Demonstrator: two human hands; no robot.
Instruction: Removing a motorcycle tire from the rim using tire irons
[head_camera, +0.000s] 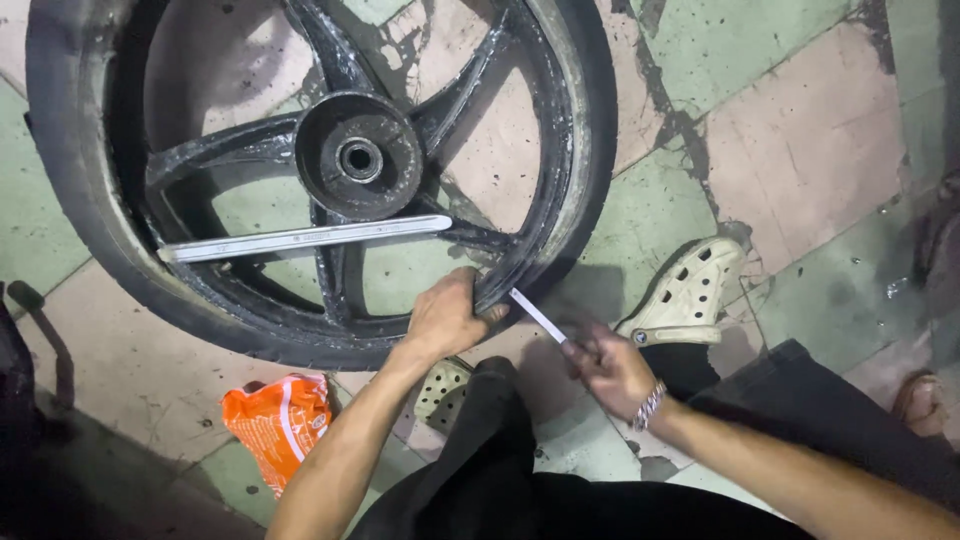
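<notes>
Left grip (447, 318) clamps the tyre (75, 190) edge at the wheel's (358, 158) lower rim; right grip (612, 368) closes around a flat metal lever (537, 315) wedged just beside it. Second lever (300, 239) lies across the spokes. Crumpled orange packet (280, 425) sits on the floor below the wheel.

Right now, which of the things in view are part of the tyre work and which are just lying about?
In use:
left hand gripping the tyre edge
right hand holding a flat metal lever
black wheel rim
second lever lying across the spokes

Lying about:
orange plastic packet
</notes>
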